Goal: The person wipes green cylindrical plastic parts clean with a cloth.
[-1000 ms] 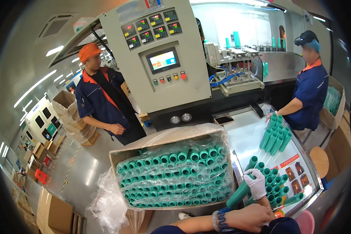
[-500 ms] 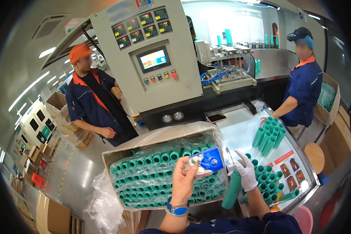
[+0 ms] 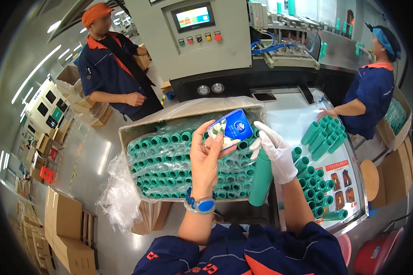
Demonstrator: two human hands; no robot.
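My bare left hand point(image 3: 207, 153), a blue band on its wrist, grips a small blue packet point(image 3: 237, 128) with white flowers printed on it, possibly a tissue pack. Close beside the packet is my right hand point(image 3: 280, 156) in a white glove. It holds a green plastic tube point(image 3: 261, 181) that slants downward from the palm; thumb and forefinger point toward the packet's edge. Below both hands stands a carton point(image 3: 192, 110) lined with clear film. Rows of green tubes point(image 3: 175, 138) lie in it with their threaded mouths facing up.
On the steel table point(image 3: 284, 107) at right, green tubes stand in two groups near a printed sheet point(image 3: 342, 183); one tube point(image 3: 336, 215) lies flat. A phone point(image 3: 264, 96) rests at its back. A control cabinet point(image 3: 206, 50) rises behind. Co-workers stand left point(image 3: 119, 68) and right point(image 3: 371, 91).
My view has tipped downward. The packet and my gloved hand are closer together, with the tube still held. The right co-worker has raised a hand with a green tube toward the machine.
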